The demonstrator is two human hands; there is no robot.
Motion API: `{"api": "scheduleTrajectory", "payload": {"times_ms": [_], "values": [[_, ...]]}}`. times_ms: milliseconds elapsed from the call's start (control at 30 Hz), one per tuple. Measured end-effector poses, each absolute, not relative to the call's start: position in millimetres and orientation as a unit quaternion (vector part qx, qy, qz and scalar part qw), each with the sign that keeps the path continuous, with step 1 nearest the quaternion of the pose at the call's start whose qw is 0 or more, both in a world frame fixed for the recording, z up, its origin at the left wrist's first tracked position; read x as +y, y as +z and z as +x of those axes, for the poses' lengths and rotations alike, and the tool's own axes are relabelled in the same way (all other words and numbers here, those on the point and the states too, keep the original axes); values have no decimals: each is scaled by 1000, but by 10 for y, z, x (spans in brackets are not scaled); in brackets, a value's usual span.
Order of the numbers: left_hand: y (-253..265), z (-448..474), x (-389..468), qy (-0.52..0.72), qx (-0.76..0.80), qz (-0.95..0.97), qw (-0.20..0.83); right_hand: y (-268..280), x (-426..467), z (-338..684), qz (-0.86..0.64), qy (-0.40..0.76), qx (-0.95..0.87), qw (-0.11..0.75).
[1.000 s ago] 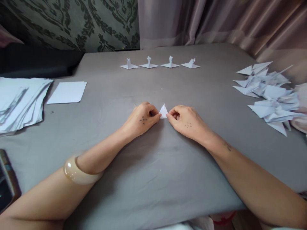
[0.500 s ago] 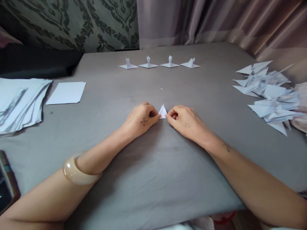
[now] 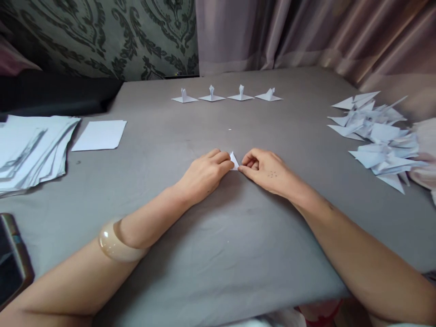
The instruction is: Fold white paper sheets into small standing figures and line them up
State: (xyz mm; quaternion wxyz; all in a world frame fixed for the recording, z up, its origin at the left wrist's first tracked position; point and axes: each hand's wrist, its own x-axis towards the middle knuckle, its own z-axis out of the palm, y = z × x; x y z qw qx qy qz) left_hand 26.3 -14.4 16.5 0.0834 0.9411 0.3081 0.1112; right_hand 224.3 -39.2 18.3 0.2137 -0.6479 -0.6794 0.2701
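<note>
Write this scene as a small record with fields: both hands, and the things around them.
Left hand: fingers over the left part of a small white folded-paper triangle
Right hand: fingertips at its right corner; grip unclear
Far row: four white folded-paper figures
Right side: heap of white folded-paper pieces
Left side: stack of white paper sheets, black-screened rectangular phone
Worn on left arm: glossy cream bangle
Surface: grey cloth-covered table

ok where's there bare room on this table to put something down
The gray tablecloth shows bare between the right hand and the heap of folded paper pieces, and between the left hand and the white paper sheets. It's crowded at the folded paper triangle between the hands, and far left, where the paper stack spreads.
</note>
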Motion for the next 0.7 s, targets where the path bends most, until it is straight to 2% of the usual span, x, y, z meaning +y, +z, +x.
{"api": "scheduleTrajectory", "payload": {"times_ms": [100, 167, 233, 467, 700], "values": [[200, 249, -153, 76, 282, 956, 30, 173, -435, 2256, -633, 271, -673, 271], [216, 236, -166, 64, 270, 961, 6, 162, -480, 2227, -603, 236, -692, 318], [220, 221, -178, 64, 264, 962, -5, 149, -532, 2180, -562, 196, -733, 329], [202, 114, -132, 93, 263, 959, 46, 148, -681, 2093, -517, 118, -818, 222], [219, 68, -101, 109, 259, 957, 75, 150, -704, 2081, -512, 95, -830, 199]]}}
